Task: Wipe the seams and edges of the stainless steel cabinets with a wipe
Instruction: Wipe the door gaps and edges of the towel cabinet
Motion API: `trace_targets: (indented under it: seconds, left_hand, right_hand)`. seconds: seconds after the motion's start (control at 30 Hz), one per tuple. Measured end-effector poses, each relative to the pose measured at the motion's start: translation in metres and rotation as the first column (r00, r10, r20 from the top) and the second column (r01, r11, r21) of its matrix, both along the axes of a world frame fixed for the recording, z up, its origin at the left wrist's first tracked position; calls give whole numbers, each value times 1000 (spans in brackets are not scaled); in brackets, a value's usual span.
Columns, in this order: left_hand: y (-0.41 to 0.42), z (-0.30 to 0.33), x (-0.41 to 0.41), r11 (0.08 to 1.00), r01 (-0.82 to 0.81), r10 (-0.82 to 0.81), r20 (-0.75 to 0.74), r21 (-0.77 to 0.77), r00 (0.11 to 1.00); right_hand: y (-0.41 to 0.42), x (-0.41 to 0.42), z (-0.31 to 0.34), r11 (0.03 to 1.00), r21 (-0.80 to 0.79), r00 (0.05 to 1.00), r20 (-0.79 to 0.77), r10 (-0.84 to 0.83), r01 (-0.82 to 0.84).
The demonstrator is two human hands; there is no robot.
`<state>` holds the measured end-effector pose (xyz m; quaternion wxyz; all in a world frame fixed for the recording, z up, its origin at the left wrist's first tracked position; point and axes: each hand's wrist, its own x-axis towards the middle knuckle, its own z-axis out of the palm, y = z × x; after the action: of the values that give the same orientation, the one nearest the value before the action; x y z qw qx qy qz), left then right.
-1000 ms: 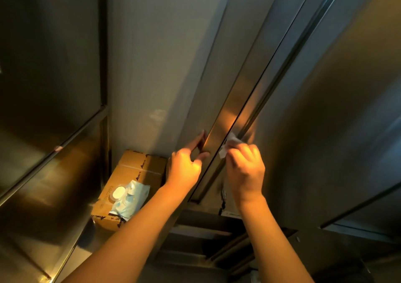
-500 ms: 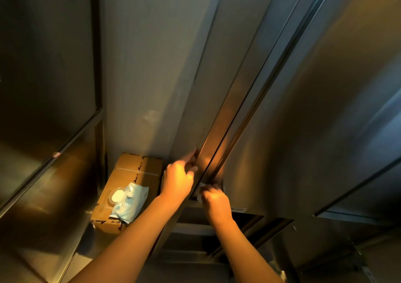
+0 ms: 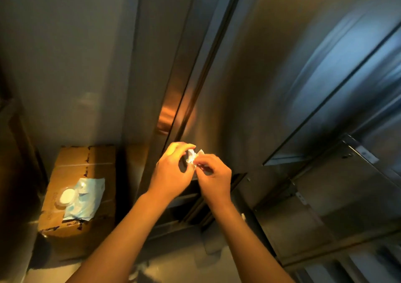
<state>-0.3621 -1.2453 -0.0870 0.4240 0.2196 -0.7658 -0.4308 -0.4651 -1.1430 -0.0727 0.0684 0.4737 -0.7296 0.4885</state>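
Observation:
A small crumpled white wipe [image 3: 193, 157] is held between both hands in front of the lower end of the stainless steel cabinet doors. My left hand [image 3: 171, 171] pinches its left side with thumb and fingertips. My right hand [image 3: 213, 175] pinches its right side. The vertical seam [image 3: 195, 83] between the two steel doors runs up and to the right just above the hands. Neither hand touches the cabinet.
A cardboard box [image 3: 86, 187] stands on the floor at the left, with a pale blue pack of wipes [image 3: 81, 198] lying on top. A lower steel panel and ledge [image 3: 347, 196] jut out at the right. Dark steel surfaces [image 3: 65, 65] surround the space.
My left hand has left the door edge and joined my right hand on the wipe. The right hand came up from the seam's bottom. The view shifted slightly downward.

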Motion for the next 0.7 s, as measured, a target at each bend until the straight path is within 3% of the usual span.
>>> trace_targets:
  seconds: [0.17, 0.33, 0.4, 0.57, 0.7]
  left_hand:
    - [33, 19, -34, 974, 206, -195, -108, 97, 975]
    - [63, 52, -73, 958, 256, -237, -142, 132, 961]
    - [76, 65, -95, 965, 239, -224, -132, 110, 966]
    - [122, 96, -160, 978, 198, -188, -132, 70, 973]
    - [160, 113, -215, 983, 183, -180, -115, 17, 977]
  right_hand:
    - [47, -17, 39, 996, -77, 967, 252, -29, 50]
    - [83, -53, 63, 989, -132, 937, 349, -10, 60]
    - [98, -70, 69, 989, -136, 960, 278, -11, 51]
    - [145, -129, 79, 990, -128, 994, -85, -76, 64]
    - [179, -186, 81, 974, -208, 978, -167, -128, 91]
